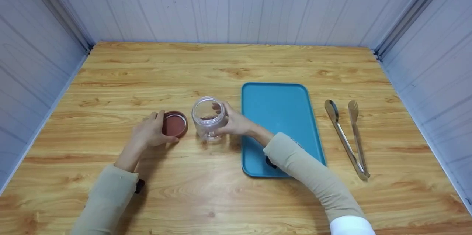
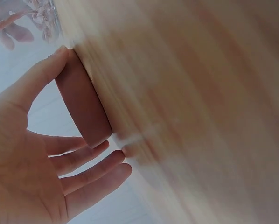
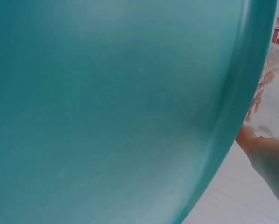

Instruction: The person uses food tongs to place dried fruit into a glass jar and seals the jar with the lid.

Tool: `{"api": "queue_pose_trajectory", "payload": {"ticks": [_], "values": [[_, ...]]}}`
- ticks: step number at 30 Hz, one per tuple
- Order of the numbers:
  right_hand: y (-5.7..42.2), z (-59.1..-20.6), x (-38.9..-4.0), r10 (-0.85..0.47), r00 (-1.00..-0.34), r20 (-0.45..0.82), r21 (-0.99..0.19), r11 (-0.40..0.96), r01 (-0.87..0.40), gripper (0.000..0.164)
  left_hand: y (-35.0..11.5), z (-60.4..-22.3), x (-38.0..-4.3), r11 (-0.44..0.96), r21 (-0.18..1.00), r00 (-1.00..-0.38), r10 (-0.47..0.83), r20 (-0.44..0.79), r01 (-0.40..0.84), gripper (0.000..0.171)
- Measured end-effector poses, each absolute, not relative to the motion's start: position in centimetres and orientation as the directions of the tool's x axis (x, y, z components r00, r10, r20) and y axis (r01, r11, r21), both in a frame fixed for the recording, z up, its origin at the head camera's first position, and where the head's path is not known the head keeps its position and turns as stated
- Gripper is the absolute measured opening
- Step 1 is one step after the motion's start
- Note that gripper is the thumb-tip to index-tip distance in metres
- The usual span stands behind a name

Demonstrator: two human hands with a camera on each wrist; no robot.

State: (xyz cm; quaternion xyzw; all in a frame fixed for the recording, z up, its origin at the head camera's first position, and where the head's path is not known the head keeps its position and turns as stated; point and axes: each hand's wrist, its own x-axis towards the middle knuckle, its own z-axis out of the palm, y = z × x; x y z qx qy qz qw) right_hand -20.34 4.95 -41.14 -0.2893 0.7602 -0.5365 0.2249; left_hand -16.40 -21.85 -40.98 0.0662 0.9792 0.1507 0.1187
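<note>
My left hand (image 1: 149,131) holds a reddish-brown round lid (image 1: 174,125) by its edge, thumb on the near side and fingers on the far side. The lid lies on the table with its hollow inside facing up. In the left wrist view, thumb and fingers span the lid's rim (image 2: 83,100) right at the tabletop. Just right of the lid stands a clear jar (image 1: 202,128) with its mouth uncovered. My right hand (image 1: 238,121) grips this jar from its right side, and its fingers show through the clear wall. Part of the jar (image 3: 275,105) appears beyond the tray in the right wrist view.
A blue rectangular tray (image 1: 276,106) lies right of the jar, under my right forearm. Metal tongs (image 1: 346,141) lie spread farther right, one end spoon-shaped and the other forked. Pale panelled walls (image 1: 228,6) enclose the wooden table (image 1: 162,69) at the back and both sides.
</note>
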Motion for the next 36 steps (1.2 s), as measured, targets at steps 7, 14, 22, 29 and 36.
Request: {"api": "queue_pose_trajectory", "payload": {"ticks": [7, 14, 22, 29, 36], "values": [[5.0, -39.7, -19.5, -0.670, -0.741, -0.034, -0.945, 0.262, -0.193, 0.080, -21.8, -41.0, -16.2, 0.942, 0.317, -0.967, 0.172, -0.186, 0.107, 0.096], [5.2, -39.4, -19.4, -0.637, -0.771, -0.021, -0.933, 0.289, -0.214, 0.077, -21.9, -41.1, -16.3, 0.930, 0.348, -0.974, 0.180, -0.141, 0.121, 0.088], [5.9, -38.4, -19.3, -0.613, -0.790, 0.002, -0.936, 0.277, -0.218, 0.077, -21.8, -41.0, -16.2, 0.913, 0.392, -0.972, 0.185, -0.146, 0.115, 0.091], [7.0, -37.6, -19.5, -0.584, -0.811, 0.029, -0.933, 0.275, -0.231, 0.077, -21.9, -41.1, -16.1, 0.892, 0.438, -0.975, 0.186, -0.125, 0.114, 0.091], [8.3, -36.9, -19.4, -0.571, -0.819, 0.065, -0.913, 0.298, -0.280, 0.075, -21.4, -40.9, -16.4, 0.811, 0.564, -0.979, 0.202, -0.016, 0.158, 0.092]]}}
